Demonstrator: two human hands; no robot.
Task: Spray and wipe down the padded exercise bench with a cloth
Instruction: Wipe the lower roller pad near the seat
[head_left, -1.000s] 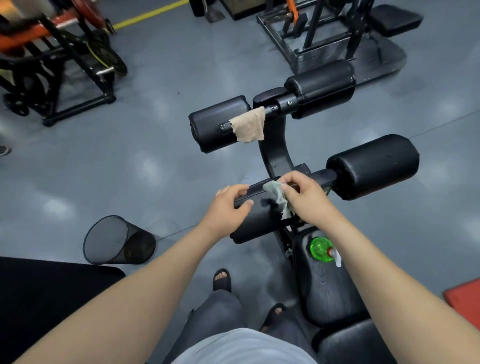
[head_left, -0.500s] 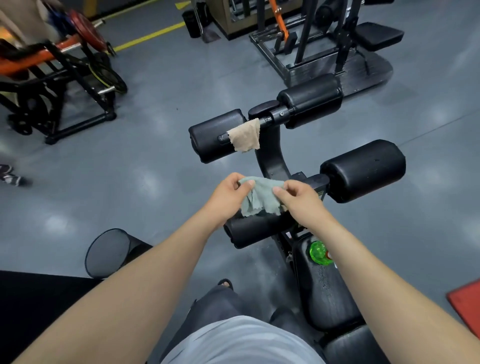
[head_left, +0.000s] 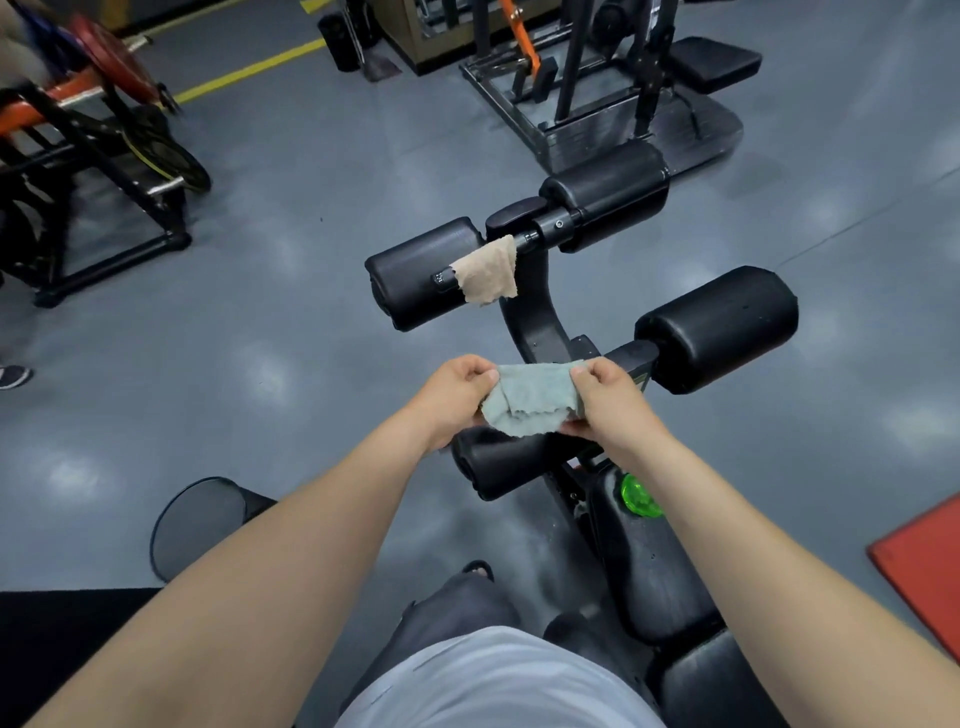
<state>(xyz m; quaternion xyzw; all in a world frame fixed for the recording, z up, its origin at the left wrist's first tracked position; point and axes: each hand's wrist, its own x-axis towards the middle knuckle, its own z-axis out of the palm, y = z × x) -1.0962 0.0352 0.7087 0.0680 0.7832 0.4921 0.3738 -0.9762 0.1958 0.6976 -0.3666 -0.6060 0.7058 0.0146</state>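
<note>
The bench (head_left: 654, 587) runs beneath your right arm, its near roller (head_left: 498, 462) just under your grip. Your left hand (head_left: 451, 399) and right hand (head_left: 609, 404) each pinch one end of the cloth (head_left: 530, 402), stretched between them. A green cap (head_left: 641, 496) sits below your right wrist.

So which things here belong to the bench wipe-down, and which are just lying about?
Job in hand: green cloth, pinched between the left hand and right hand; padded bench; green bottle on its seat; tan cloth draped on its frame.
Lying about: mesh bin; red mat; weight rack; machine at the back.
</note>
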